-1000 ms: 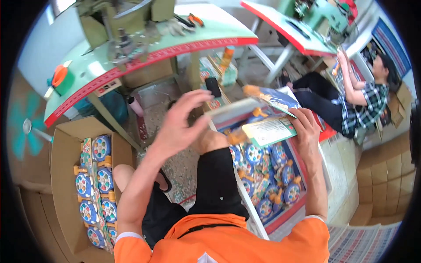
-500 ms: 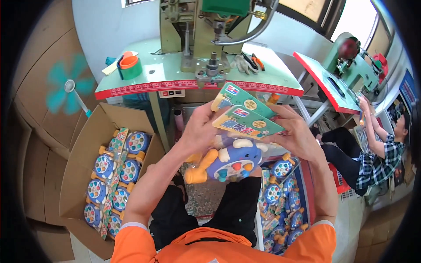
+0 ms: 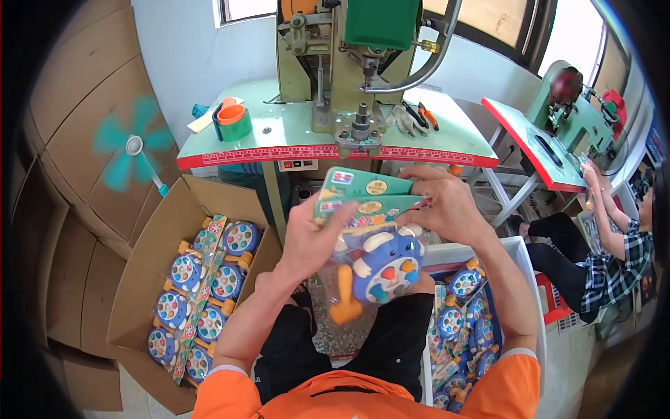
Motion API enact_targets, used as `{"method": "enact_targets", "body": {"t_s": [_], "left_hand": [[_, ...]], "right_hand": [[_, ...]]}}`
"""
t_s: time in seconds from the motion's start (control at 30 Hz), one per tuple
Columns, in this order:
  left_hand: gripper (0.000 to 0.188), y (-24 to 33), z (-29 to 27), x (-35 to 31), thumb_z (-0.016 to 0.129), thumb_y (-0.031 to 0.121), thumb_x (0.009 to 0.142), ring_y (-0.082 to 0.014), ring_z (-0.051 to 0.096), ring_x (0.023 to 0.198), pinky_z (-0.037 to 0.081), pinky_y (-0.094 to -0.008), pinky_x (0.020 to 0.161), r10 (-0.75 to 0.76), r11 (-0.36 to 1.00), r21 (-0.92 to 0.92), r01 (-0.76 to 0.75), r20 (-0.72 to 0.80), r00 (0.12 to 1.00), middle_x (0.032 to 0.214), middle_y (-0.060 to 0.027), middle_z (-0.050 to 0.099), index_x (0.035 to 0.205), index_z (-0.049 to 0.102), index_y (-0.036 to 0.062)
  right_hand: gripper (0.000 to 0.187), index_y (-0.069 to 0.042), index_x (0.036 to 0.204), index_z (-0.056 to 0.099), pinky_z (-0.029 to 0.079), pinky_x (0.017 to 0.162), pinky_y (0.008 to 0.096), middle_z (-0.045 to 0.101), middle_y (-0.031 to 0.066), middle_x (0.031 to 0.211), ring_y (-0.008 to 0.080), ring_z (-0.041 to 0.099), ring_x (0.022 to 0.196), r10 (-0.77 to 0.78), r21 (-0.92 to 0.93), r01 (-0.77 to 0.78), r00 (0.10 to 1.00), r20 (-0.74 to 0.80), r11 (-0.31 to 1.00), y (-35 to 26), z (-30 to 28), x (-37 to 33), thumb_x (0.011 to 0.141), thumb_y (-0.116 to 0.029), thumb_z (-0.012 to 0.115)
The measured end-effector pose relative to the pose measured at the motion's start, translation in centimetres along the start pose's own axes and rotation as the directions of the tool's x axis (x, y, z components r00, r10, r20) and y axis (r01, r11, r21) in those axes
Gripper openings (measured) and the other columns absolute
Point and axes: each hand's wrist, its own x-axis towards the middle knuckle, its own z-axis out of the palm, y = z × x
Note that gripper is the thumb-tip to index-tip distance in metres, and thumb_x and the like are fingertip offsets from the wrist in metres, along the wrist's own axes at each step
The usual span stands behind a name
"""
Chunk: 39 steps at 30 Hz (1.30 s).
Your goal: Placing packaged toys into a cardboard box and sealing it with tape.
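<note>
Two green folded header cards [image 3: 373, 188] overlap between my hands, one behind the other. Below the front card hangs a clear plastic bag [image 3: 328, 290] holding a blue animal-shaped toy [image 3: 391, 265] and an orange toy hammer [image 3: 344, 297]. My left hand [image 3: 310, 234] is closed on the left edge of the cards, thumb across the front. With its fingers bent, my right hand [image 3: 443, 209] pinches the right edge of the cards at the top of the bag. Whether a second toy hangs behind the first is hidden.
At left a cardboard box [image 3: 139, 293] holds rows of bagged toys beside a teal fan [image 3: 134, 145]. A white bin [image 3: 522, 276] of similar toys stands at right. Ahead, a press machine [image 3: 359, 133] stands on a red-edged table [image 3: 293, 112]; another person [image 3: 618, 251] sits at right.
The bagged toy and cards have come lower and hang more upright. My left hand has shifted lower along the cards' left side. The whole view has shifted slightly.
</note>
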Motion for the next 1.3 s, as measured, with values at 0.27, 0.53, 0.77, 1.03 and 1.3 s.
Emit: {"method": "enact_targets", "body": {"t_s": [0.27, 0.53, 0.77, 1.03, 1.3], "left_hand": [[0.026, -1.6, -1.2, 1.0, 0.065, 0.012, 0.097, -0.0112, 0.067, 0.088, 0.056, -0.0266, 0.077, -0.027, 0.980, -0.196, -0.025, -0.256, 0.966, 0.104, -0.0081, 0.071, 0.118, 0.062, -0.0041], [0.040, -2.1, -1.1, 5.0, 0.066, 0.003, 0.093, -0.0132, 0.066, 0.095, 0.057, -0.0285, 0.082, 0.016, 0.983, -0.165, -0.084, -0.376, 0.927, 0.111, -0.0088, 0.067, 0.131, 0.054, -0.0005], [0.051, -1.2, -3.2, 9.8, 0.066, 0.000, 0.090, -0.0137, 0.066, 0.092, 0.056, -0.0280, 0.080, 0.066, 0.990, -0.094, -0.103, -0.336, 0.940, 0.112, -0.0106, 0.065, 0.138, 0.048, -0.0004], [0.057, -1.8, -4.1, 12.4, 0.066, 0.000, 0.090, -0.0148, 0.068, 0.089, 0.057, -0.0274, 0.074, -0.095, 0.993, -0.097, 0.068, -0.307, 0.947, 0.113, -0.0149, 0.066, 0.143, 0.044, -0.0026], [0.063, -1.0, -4.3, 12.7, 0.065, 0.003, 0.090, -0.0177, 0.071, 0.079, 0.060, -0.0309, 0.061, -0.175, 0.982, -0.120, 0.145, -0.296, 0.939, 0.109, -0.0179, 0.067, 0.146, 0.038, -0.0027]], "right_hand": [[0.055, -0.002, 0.130, 0.054, 0.054, 0.087, 0.0358, 0.068, 0.0077, 0.117, 0.0216, 0.067, 0.106, 0.457, 0.623, 0.056, 0.629, -0.629, 0.780, 1.3, 5.0, -2.4, 0.083, -0.015, 0.078], [0.037, 0.005, 0.122, 0.057, 0.058, 0.075, 0.0263, 0.070, 0.0124, 0.110, 0.0160, 0.071, 0.089, 0.654, 0.956, -0.076, 0.744, -0.134, 0.282, 2.7, 7.0, -1.1, 0.094, -0.017, 0.066], [0.030, 0.008, 0.116, 0.058, 0.058, 0.069, 0.0283, 0.070, 0.0148, 0.103, 0.0157, 0.070, 0.082, 0.621, 0.985, -0.055, 0.782, -0.059, 0.163, 3.2, 4.0, 4.2, 0.094, -0.012, 0.064], [0.030, 0.010, 0.113, 0.057, 0.058, 0.072, 0.0311, 0.070, 0.0168, 0.101, 0.0175, 0.070, 0.082, 0.629, 0.979, -0.102, 0.777, -0.033, 0.177, 5.5, 3.8, 6.4, 0.093, -0.010, 0.064], [0.030, 0.010, 0.114, 0.056, 0.058, 0.073, 0.0311, 0.069, 0.0179, 0.103, 0.0188, 0.070, 0.083, 0.638, 0.990, -0.071, 0.770, -0.024, 0.123, 4.9, 3.5, 6.5, 0.092, -0.010, 0.065]]}}
